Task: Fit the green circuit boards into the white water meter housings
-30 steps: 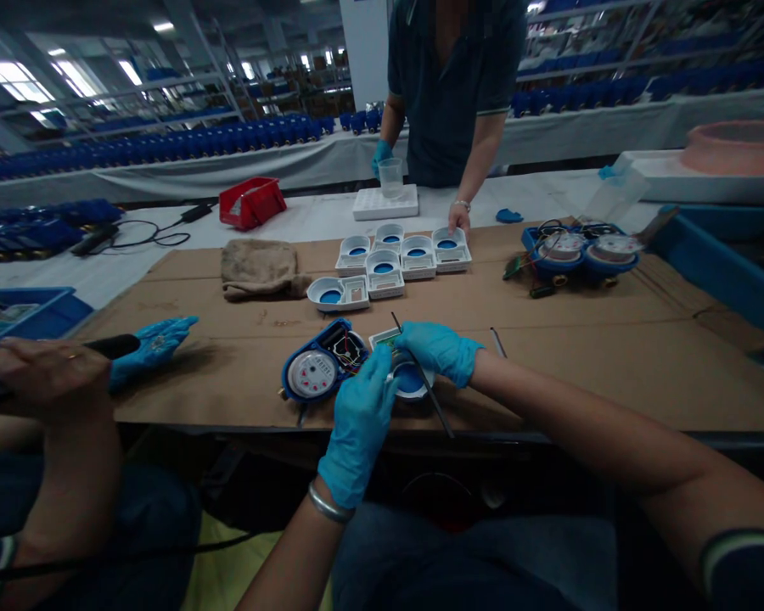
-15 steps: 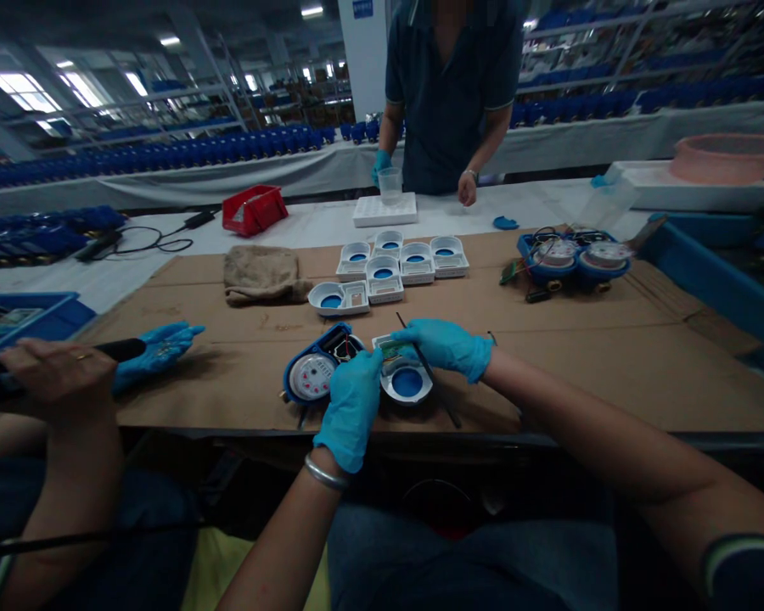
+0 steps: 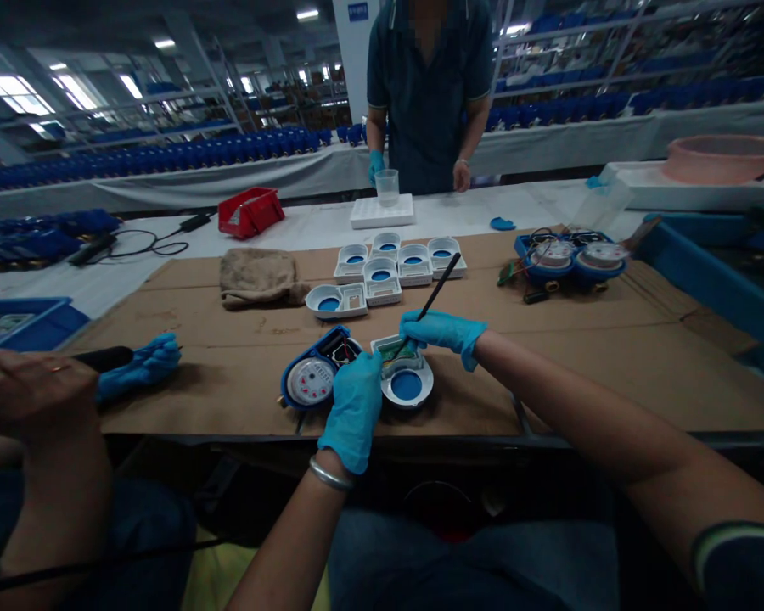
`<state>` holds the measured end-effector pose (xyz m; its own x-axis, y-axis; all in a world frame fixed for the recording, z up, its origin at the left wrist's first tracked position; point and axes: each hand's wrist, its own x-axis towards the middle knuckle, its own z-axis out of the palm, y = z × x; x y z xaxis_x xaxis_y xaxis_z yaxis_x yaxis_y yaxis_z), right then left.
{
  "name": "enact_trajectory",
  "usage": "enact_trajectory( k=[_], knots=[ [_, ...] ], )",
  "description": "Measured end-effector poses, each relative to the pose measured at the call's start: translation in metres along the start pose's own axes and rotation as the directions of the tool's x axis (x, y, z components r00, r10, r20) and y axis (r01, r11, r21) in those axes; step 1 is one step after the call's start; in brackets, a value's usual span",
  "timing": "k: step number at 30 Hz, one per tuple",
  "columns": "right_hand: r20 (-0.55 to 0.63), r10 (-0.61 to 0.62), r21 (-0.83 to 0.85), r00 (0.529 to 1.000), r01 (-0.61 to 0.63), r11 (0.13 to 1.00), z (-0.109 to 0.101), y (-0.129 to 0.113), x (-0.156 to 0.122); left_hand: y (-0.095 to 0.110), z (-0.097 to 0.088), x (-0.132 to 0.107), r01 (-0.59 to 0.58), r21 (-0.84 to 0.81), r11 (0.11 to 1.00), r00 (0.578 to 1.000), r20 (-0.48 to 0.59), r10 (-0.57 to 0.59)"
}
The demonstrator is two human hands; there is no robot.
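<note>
My gloved right hand pinches a slim black stick-like tool. Its upper end slants up to the right, and its lower end points at a green circuit board in a white meter cover. That cover has a round blue window and lies on the cardboard. My gloved left hand has its fingers closed at the cover's left edge, beside the board. Just left of it rests a blue water meter with a round dial and exposed wires, partly hidden by my left hand.
Several white covers stand behind, near a brown cloth. Two wired blue meters sit at right by a blue bin. A red bin is farther back. Co-workers' hands are at left and across the table.
The black tool has swung in my right hand, from pointing down toward me to slanting up and away. My left hand stays at the cover. The left neighbour's gloved hand has closed up.
</note>
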<state>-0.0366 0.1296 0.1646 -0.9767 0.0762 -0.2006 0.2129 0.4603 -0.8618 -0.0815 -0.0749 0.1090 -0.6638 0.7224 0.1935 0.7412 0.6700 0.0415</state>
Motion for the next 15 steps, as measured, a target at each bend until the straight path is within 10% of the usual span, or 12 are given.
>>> enact_trajectory(
  k=[8, 15],
  knots=[
    [0.007, -0.014, 0.115, 1.0, 0.013, 0.993, 0.0, 0.025, 0.007, -0.035, -0.021, -0.016, -0.16, -0.261, 0.952, 0.951, -0.297, 0.079],
    [-0.194, 0.089, 0.28, 0.977, -0.032, 0.959, 0.014, 0.041, -0.012, -0.072, -0.046, -0.022, 0.061, -0.016, 0.998, 0.985, -0.162, -0.063]
  ],
)
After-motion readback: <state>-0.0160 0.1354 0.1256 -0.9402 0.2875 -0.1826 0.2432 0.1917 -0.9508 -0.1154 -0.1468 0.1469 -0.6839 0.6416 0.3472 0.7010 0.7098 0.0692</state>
